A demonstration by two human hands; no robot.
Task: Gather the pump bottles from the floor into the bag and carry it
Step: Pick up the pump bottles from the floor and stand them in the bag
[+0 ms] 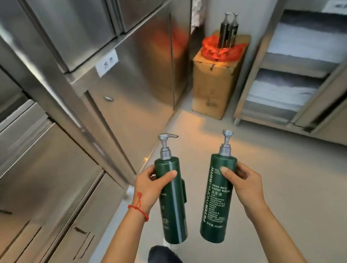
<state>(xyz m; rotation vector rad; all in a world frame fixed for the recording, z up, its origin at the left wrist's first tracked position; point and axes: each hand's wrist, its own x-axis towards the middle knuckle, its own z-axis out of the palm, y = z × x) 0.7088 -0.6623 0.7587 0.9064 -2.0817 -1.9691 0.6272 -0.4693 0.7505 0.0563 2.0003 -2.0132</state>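
I am looking through a single head-worn wide-angle view, tilting forward and down over the floor (266, 185). My two hands are sitting close in the lower centre of the frame, while a cardboard box (215, 84) is standing farther off, upper centre-right.

We hold one bottle (172, 201) in our left hand (151, 187), another bottle (218, 201) to its right in our right hand (247, 184). Ahead, a bag (221, 48) sits on a box (215, 84), between cabinets (51, 104) on the left and shelves (306, 62) on the right.

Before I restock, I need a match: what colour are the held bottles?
Dark green bottles, silver pumps; head view.
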